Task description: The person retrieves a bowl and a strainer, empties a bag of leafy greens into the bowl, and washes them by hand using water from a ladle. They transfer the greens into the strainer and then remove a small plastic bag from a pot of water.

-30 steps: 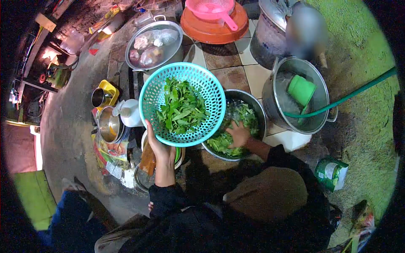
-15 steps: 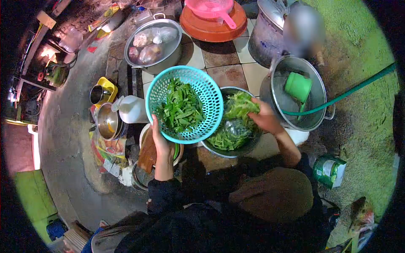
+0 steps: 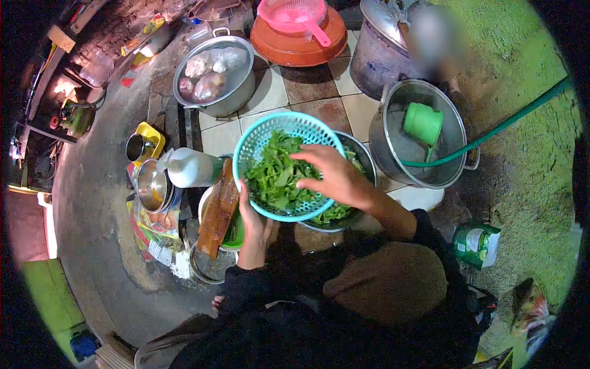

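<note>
At the left, a round stainless-steel bowl (image 3: 152, 184) sits near a white plastic jug (image 3: 190, 168); beside that a long brown wooden board (image 3: 216, 212) lies slanted, just left of the left hand (image 3: 252, 230); this hand grips the near-left side of a turquoise perforated plastic colander (image 3: 307, 126), thumb along the outer wall, the other fingers partly hidden underneath; inside lie loose green leaves (image 3: 279, 172), heaped in the middle and toward the left wall; a firm hold underneath, with the rim nearly level, would best keep them from sliding out.

The right hand (image 3: 335, 175) reaches over the colander's right side, palm down, fingers parted and gripping nothing visible; whether the fingertips touch the leaves I cannot tell; a loose, spread hand seems right here, since pressing hard could bruise them.

Partly beneath the colander, a round grey metal basin (image 3: 372, 165) shows more greens (image 3: 335, 214); holding the colander above it should catch drips; farther right, a deep grey metal pot (image 3: 384, 144) contains a bright green plastic mug (image 3: 424, 123) and the end of a dark green hose (image 3: 510, 123).
</note>
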Demonstrator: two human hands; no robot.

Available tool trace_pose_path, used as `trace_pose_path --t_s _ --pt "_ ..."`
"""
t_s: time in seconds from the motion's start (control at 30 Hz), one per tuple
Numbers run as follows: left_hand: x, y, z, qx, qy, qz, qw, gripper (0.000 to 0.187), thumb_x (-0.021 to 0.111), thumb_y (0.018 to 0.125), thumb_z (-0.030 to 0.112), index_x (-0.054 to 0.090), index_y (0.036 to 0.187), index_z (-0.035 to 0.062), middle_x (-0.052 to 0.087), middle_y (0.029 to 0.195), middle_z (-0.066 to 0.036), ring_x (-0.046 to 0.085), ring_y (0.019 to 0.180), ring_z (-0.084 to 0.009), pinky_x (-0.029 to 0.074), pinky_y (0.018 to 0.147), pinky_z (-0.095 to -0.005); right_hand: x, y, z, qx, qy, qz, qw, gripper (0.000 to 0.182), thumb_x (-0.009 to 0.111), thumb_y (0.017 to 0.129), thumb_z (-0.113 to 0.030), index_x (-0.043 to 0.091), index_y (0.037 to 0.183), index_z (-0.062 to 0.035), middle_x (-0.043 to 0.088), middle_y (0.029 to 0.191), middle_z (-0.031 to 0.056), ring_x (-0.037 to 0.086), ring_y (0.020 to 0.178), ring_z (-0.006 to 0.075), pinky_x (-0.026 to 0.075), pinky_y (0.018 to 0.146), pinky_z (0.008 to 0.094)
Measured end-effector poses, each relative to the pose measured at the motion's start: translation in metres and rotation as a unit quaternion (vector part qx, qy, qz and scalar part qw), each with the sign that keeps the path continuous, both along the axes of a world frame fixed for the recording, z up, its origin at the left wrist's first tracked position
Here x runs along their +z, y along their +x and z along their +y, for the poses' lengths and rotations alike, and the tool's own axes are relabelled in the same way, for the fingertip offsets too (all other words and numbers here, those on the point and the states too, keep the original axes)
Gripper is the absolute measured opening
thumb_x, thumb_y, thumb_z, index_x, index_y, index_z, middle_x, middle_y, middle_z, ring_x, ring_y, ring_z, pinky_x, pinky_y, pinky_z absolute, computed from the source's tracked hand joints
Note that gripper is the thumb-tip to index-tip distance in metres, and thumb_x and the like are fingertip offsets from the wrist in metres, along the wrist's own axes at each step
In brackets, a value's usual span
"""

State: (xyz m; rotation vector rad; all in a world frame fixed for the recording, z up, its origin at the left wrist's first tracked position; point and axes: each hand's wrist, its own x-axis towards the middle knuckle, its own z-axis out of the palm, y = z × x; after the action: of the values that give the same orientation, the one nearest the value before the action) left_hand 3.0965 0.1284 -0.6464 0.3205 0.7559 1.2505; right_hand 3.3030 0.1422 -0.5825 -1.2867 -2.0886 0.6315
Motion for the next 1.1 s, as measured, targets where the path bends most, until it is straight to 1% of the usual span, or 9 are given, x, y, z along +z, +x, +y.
trace_pose_path --t_s 0.1,0.17,0.3,0.37,0.57,0.7,0.87,1.0,1.1 --pt "-0.011 -0.017 0.005 0.021 -0.006 -0.008 1.000 0.059 0.038 0.095 0.046 0.032 0.138 0.0069 0.044 0.135 -0.012 0.045 0.121 -0.0291 0.036 0.103 -0.0433 -0.025 0.041 0.012 -0.130 -0.152 0.176 0.964 0.020 0.060 0.088 -0.018 0.061 0.102 -0.0038 0.065 0.099 0.0111 0.062 0.094 0.0191 0.050 0.079 0.0298" --pt "-0.006 -0.022 0.009 0.037 0.001 -0.017 0.999 0.057 0.039 0.095 0.045 0.034 0.137 0.0075 0.045 0.135 -0.012 0.045 0.122 -0.0287 0.035 0.103 -0.0435 -0.066 0.076 0.019 -0.136 -0.148 0.121 0.972 0.026 0.049 0.094 -0.023 0.061 0.101 -0.0014 0.064 0.103 0.0165 0.061 0.097 0.0262 0.046 0.087 0.0343" --pt "-0.002 -0.032 0.020 0.087 0.010 0.032 0.996 0.063 0.041 0.092 0.052 0.038 0.135 0.0057 0.047 0.132 -0.012 0.048 0.117 -0.0301 0.038 0.100 -0.0450 -0.212 0.109 0.012 -0.144 -0.047 -0.016 0.988 0.030 0.053 0.090 -0.029 0.058 0.106 -0.0036 0.062 0.094 0.0214 0.060 0.089 0.0362 0.046 0.081 0.0389" --pt "0.002 -0.038 0.023 0.098 0.008 0.047 0.994 0.064 0.041 0.092 0.053 0.038 0.135 0.0055 0.048 0.131 -0.012 0.049 0.116 -0.0301 0.039 0.099 -0.0450 -0.243 0.098 -0.008 -0.149 -0.129 0.028 0.980 0.041 0.052 0.090 -0.038 0.055 0.111 -0.0034 0.058 0.102 0.0258 0.055 0.100 0.0375 0.043 0.085 0.0438" --pt "0.008 -0.046 0.022 0.081 0.028 0.025 0.996 0.066 0.041 0.092 0.053 0.034 0.138 0.0061 0.044 0.135 -0.012 0.045 0.120 -0.0298 0.035 0.101 -0.0448 -0.224 0.026 -0.045 -0.159 -0.373 0.008 0.914 0.064 0.051 0.085 -0.055 0.050 0.126 -0.0057 0.041 0.128 0.0273 0.039 0.122 0.0414 0.038 0.097 0.0491" --pt "0.007 -0.047 0.022 0.080 0.017 0.033 0.996 0.065 0.040 0.092 0.054 0.034 0.138 0.0075 0.043 0.135 -0.011 0.045 0.120 -0.0297 0.035 0.102 -0.0458 -0.186 -0.005 -0.066 -0.081 -0.379 -0.123 0.914 0.070 0.050 0.084 -0.060 0.045 0.132 -0.0097 0.036 0.132 0.0275 0.042 0.120 0.0414 0.039 0.098 0.0477" --pt "-0.001 -0.050 0.024 0.067 0.037 0.001 0.997 0.065 0.039 0.092 0.054 0.033 0.138 0.0078 0.042 0.136 -0.011 0.044 0.121 -0.0293 0.035 0.102 -0.0457 -0.209 -0.001 -0.084 -0.001 -0.272 -0.115 0.956 0.049 0.057 0.085 -0.047 0.053 0.116 -0.0095 0.054 0.110 0.0266 0.059 0.091 0.0422 0.049 0.077 0.0489" --pt "-0.003 -0.053 0.024 0.070 0.040 0.002 0.997 0.065 0.039 0.093 0.053 0.033 0.138 0.0075 0.042 0.136 -0.011 0.044 0.120 -0.0294 0.035 0.102 -0.0452 -0.233 0.031 -0.074 0.037 -0.316 -0.103 0.942 0.043 0.061 0.084 -0.040 0.055 0.111 -0.0070 0.060 0.095 0.0204 0.062 0.088 0.0355 0.050 0.074 0.0455" --pt "0.000 -0.053 0.024 0.072 0.030 0.000 0.997 0.064 0.039 0.093 0.053 0.034 0.137 0.0070 0.043 0.135 -0.011 0.045 0.120 -0.0295 0.035 0.101 -0.0448 -0.205 0.054 -0.053 -0.059 -0.361 0.059 0.929 0.044 0.064 0.082 -0.037 0.057 0.113 -0.0062 0.063 0.093 0.0194 0.062 0.088 0.0328 0.048 0.081 0.0417"
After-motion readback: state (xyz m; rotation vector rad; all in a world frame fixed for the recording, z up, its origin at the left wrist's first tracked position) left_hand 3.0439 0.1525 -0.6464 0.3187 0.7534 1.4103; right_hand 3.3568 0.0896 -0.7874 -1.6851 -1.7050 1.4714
